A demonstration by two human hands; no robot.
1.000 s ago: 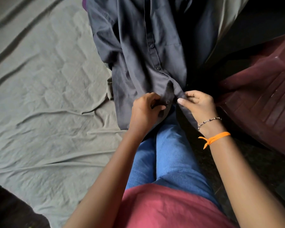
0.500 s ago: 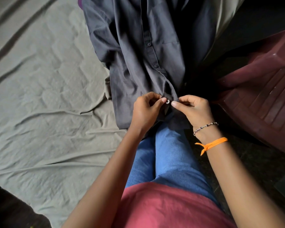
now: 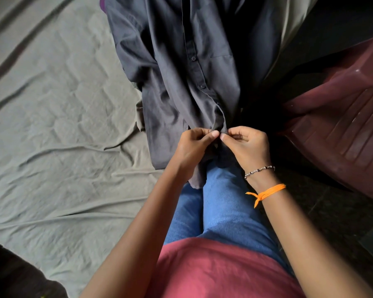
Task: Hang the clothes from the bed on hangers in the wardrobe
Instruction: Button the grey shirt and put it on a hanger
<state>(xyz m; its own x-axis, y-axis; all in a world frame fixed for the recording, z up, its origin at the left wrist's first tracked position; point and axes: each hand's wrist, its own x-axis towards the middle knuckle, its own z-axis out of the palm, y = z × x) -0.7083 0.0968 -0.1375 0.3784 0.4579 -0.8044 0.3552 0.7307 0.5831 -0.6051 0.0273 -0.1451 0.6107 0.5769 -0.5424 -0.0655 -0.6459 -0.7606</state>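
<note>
A dark grey button-up shirt (image 3: 181, 72) lies front up over the edge of the bed (image 3: 52, 125), its hem reaching my blue jeans. Two buttons higher on its placket are fastened. My left hand (image 3: 192, 147) pinches the left side of the placket near the hem. My right hand (image 3: 248, 145) pinches the right side, and the two thumbs nearly touch at the join. The button between my fingertips is hidden. No hanger or wardrobe is in view.
The bed is covered with a wrinkled grey-green sheet. A dark red plastic chair (image 3: 342, 125) stands close on the right over a dark floor (image 3: 342, 222). A pale garment (image 3: 293, 16) peeks out behind the shirt at the top right.
A shiny button showed between my fingertips half a second ago and is now covered. Both hands have closed together on the placket near the hem.
</note>
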